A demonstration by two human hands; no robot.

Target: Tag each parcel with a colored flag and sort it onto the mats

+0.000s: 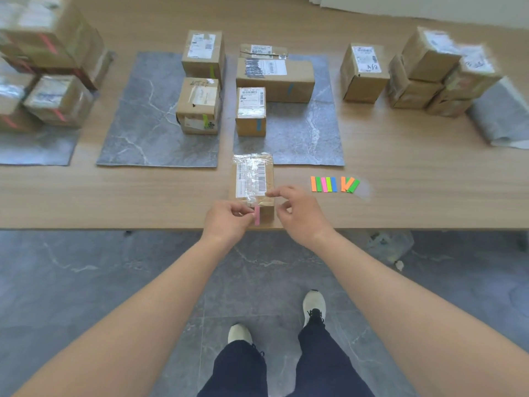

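Note:
A cardboard parcel (253, 179) with a barcode label and clear tape lies at the table's near edge. A pink flag (257, 215) hangs on its front face. My left hand (227, 222) pinches the flag's top end against the parcel. My right hand (297, 213) hovers at the parcel's right front corner with its fingers loosely curled and its index finger over the taped top, holding nothing. A strip of colored flags (333, 184), orange, green, pink and blue, lies on the table to the right.
Grey marble mats lie across the table: one (137, 124) holds two green-flagged parcels (199, 106), another (309, 133) holds blue-flagged parcels (251, 111). Pink-flagged parcels (48, 67) are stacked far left. Untagged parcels (415, 73) stand at the right beside a rolled mat (503, 118).

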